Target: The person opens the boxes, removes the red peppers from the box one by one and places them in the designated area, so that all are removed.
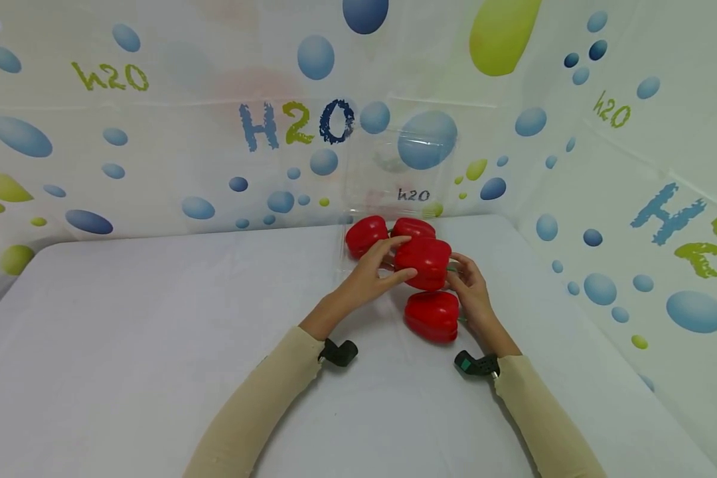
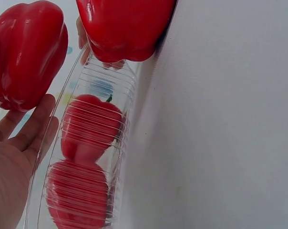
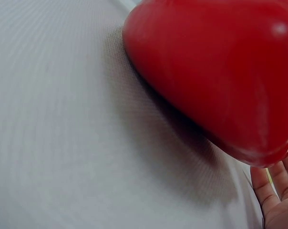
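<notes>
Both hands hold a red bell pepper (image 1: 423,264) over the front of a clear plastic container (image 2: 128,83). My left hand (image 1: 367,277) grips it from the left, thumb in front and fingers reaching over its top. On the stem side, the fingers of my right hand (image 1: 473,292) bend around its right end. Two more red peppers, one at left (image 1: 364,234) and one at right (image 1: 413,227), lie inside the container. Just in front, another pepper (image 1: 432,318) lies on the table; it fills much of the right wrist view and hides part of the right hand.
The container's transparent lid (image 1: 373,189) stands raised at the back, against the printed backdrop (image 1: 215,166). A white cloth covers the table (image 1: 155,332). Another patterned sheet (image 1: 609,199) closes off the right side. Dark cameras sit at both wrists.
</notes>
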A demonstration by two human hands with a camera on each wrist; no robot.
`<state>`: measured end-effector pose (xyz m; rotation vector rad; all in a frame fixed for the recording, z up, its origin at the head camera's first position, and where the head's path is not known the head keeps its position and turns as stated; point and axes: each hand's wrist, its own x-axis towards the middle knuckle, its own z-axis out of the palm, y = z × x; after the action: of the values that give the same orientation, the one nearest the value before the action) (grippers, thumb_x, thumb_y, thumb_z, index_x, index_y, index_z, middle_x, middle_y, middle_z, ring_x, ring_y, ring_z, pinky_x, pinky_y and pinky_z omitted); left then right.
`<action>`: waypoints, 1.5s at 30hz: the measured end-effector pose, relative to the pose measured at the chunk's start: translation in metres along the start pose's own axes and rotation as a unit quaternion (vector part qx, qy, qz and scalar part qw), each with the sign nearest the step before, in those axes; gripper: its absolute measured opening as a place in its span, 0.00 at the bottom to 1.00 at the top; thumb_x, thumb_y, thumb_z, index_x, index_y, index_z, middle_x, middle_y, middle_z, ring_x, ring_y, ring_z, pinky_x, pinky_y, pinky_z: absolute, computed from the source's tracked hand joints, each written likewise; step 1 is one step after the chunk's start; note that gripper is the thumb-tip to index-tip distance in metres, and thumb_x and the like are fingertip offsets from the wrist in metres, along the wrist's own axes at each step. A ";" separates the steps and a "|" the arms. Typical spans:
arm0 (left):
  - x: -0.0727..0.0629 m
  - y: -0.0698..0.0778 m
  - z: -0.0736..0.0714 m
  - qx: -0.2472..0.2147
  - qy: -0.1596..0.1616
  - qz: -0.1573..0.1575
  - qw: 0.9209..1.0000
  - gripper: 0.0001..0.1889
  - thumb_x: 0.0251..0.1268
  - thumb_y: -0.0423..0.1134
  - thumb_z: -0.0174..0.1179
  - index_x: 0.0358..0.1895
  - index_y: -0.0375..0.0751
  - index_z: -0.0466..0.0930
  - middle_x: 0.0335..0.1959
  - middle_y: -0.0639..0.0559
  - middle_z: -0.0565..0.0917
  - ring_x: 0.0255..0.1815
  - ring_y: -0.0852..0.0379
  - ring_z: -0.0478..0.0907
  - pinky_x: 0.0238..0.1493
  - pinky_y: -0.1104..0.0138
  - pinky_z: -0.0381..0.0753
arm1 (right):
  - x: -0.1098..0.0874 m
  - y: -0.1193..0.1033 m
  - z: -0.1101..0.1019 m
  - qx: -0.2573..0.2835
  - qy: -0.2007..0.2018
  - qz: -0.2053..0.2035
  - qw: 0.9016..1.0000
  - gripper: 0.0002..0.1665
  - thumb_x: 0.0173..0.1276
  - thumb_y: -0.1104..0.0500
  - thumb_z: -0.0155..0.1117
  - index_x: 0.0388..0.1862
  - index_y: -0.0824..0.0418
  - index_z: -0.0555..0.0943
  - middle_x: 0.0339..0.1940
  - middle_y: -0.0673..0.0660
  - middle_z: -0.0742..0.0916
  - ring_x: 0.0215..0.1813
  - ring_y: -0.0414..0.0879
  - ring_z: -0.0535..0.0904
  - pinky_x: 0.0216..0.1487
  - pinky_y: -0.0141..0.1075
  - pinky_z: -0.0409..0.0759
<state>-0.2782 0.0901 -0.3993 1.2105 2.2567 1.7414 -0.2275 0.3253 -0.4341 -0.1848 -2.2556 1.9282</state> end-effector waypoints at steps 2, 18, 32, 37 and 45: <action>-0.001 0.000 -0.001 -0.007 0.000 0.006 1.000 0.34 0.63 0.40 0.66 0.71 0.47 0.62 0.61 0.48 0.71 0.58 0.53 0.70 0.56 0.56 0.79 | 0.000 -0.001 0.001 -0.004 0.001 0.001 1.000 0.31 0.73 0.58 0.57 0.72 0.57 0.60 0.64 0.58 0.72 0.51 0.40 0.75 0.49 0.25 0.79; -0.009 -0.003 -0.007 -0.005 -0.002 0.007 1.000 0.34 0.63 0.41 0.66 0.71 0.48 0.63 0.65 0.50 0.70 0.60 0.55 0.70 0.56 0.59 0.80 | -0.002 0.000 0.001 0.011 -0.008 -0.027 1.000 0.27 0.74 0.60 0.56 0.69 0.54 0.64 0.54 0.51 0.76 0.43 0.39 0.79 0.47 0.27 0.81; -0.015 -0.001 -0.013 -0.016 -0.003 0.000 1.000 0.34 0.62 0.40 0.66 0.71 0.48 0.62 0.67 0.49 0.68 0.62 0.53 0.68 0.57 0.53 0.79 | -0.004 0.002 -0.001 0.013 -0.016 -0.039 0.999 0.29 0.73 0.57 0.57 0.71 0.56 0.63 0.53 0.48 0.77 0.44 0.39 0.79 0.49 0.28 0.81; -0.018 -0.002 -0.016 -0.022 -0.002 -0.001 1.000 0.34 0.62 0.40 0.66 0.71 0.47 0.63 0.67 0.48 0.67 0.63 0.51 0.67 0.57 0.49 0.78 | -0.003 0.002 0.000 0.015 -0.016 -0.035 0.999 0.33 0.73 0.56 0.57 0.73 0.62 0.60 0.53 0.50 0.77 0.45 0.40 0.78 0.48 0.26 0.80; -0.023 0.001 -0.021 -0.023 -0.004 -0.012 1.000 0.35 0.62 0.41 0.67 0.71 0.49 0.62 0.68 0.49 0.67 0.64 0.51 0.67 0.57 0.49 0.79 | -0.004 -0.001 0.002 0.012 -0.007 -0.020 1.000 0.31 0.74 0.59 0.55 0.73 0.60 0.61 0.63 0.68 0.72 0.43 0.41 0.78 0.46 0.25 0.81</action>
<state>-0.2716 0.0594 -0.4000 1.1738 2.2056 1.7652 -0.2235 0.3225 -0.4332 -0.1224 -2.2253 1.9422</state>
